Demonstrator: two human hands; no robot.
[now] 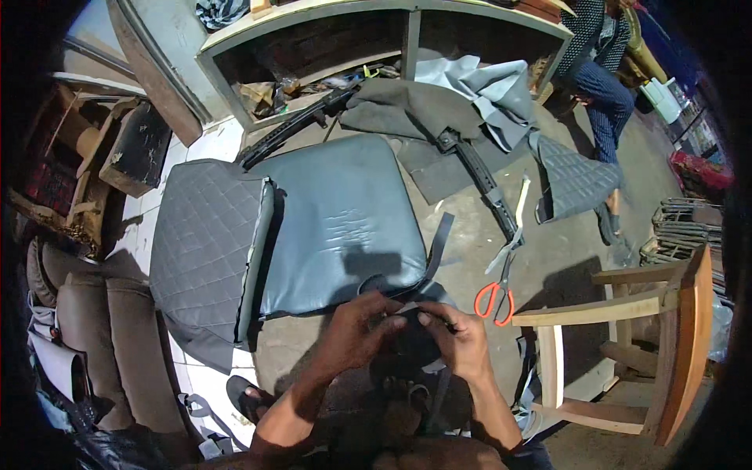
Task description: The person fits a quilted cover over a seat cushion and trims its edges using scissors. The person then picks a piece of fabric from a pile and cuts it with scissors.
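My left hand (362,327) and my right hand (460,337) are close together at the lower middle, fingers pinched on a dark strip of material (415,333) with a pale edge at its top. Its lower part is lost in shadow. Just beyond my hands lies a blue-grey padded seat cushion (337,227), creased in the middle. A dark strap (440,243) curls around its right corner. Left of the cushion rests a grey quilted cover (205,243). Scissors with orange handles (495,301) lie to the right of my right hand.
A wooden chair frame (580,312) stands at right. Two long black objects (301,121) (484,184) lie beyond the cushion, near grey fabric (419,106) and a quilted piece (576,180). Brown cushions (145,352) are at left. Another person's leg (603,110) shows at far right.
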